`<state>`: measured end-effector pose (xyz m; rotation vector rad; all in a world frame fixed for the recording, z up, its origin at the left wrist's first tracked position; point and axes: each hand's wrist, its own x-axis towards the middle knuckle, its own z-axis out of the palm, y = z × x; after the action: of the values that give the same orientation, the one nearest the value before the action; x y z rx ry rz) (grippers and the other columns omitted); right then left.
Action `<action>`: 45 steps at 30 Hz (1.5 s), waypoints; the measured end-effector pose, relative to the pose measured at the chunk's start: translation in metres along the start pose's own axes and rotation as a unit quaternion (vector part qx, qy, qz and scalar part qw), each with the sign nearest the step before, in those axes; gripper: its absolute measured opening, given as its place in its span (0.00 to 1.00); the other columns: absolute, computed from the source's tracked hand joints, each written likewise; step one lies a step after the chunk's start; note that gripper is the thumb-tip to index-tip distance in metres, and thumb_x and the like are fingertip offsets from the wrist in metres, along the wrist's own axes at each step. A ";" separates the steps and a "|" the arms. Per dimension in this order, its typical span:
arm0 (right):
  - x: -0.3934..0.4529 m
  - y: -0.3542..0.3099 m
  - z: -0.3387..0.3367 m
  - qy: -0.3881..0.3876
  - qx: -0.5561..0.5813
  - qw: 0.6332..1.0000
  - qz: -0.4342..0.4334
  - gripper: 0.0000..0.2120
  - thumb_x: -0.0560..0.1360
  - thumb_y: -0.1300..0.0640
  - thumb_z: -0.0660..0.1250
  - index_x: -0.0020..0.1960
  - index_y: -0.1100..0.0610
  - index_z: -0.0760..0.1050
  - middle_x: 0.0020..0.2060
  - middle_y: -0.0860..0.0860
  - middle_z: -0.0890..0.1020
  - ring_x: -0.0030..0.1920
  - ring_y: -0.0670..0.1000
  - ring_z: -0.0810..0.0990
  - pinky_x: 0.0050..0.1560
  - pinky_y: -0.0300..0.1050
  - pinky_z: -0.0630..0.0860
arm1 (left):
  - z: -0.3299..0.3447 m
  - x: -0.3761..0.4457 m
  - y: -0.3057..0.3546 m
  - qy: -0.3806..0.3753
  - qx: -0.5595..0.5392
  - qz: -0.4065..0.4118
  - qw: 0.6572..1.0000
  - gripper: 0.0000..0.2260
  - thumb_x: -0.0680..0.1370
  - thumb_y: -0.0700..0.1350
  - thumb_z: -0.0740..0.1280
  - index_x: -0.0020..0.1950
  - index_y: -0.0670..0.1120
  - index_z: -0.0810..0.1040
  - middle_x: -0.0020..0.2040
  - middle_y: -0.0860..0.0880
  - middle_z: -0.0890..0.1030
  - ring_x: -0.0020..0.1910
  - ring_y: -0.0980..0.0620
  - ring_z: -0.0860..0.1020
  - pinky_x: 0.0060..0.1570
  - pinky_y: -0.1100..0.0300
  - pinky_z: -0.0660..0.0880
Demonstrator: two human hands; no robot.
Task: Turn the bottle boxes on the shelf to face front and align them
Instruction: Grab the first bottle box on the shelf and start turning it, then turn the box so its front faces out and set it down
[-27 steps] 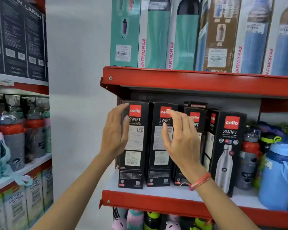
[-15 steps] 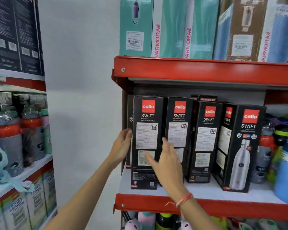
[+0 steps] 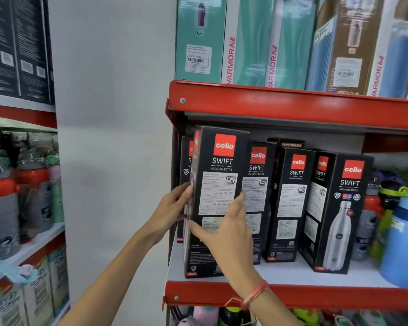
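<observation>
The leftmost box [image 3: 218, 196] is gripped by the left hand [image 3: 174, 208] and right hand [image 3: 224, 229]. It is judged stiff and light; narrow side edges are best clasped.

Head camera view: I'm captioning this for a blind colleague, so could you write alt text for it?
Two hands grip the leftmost black Cello Swift box at the front edge of a red shelf, the left hand on its left side and the right hand across its label face. To its right stand more Cello boxes, one showing a steel bottle picture.
</observation>
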<state>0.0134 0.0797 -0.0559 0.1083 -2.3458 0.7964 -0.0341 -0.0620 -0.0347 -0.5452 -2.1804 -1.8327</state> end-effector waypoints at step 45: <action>0.047 0.069 0.007 0.126 0.242 0.961 -0.036 0.12 0.74 0.56 0.69 0.57 0.51 0.78 0.48 0.48 0.83 0.48 0.47 0.82 0.46 0.32 0.77 | 0.031 -0.012 -0.036 0.227 0.190 0.110 0.949 0.27 0.76 0.43 0.68 0.74 0.51 0.62 0.68 0.53 0.70 0.64 0.58 0.70 0.64 0.55 0.72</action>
<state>-0.0457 0.1374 -0.0670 0.2805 -1.8603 1.2564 -0.0370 -0.0381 -0.0771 -0.2393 -1.9838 -1.2275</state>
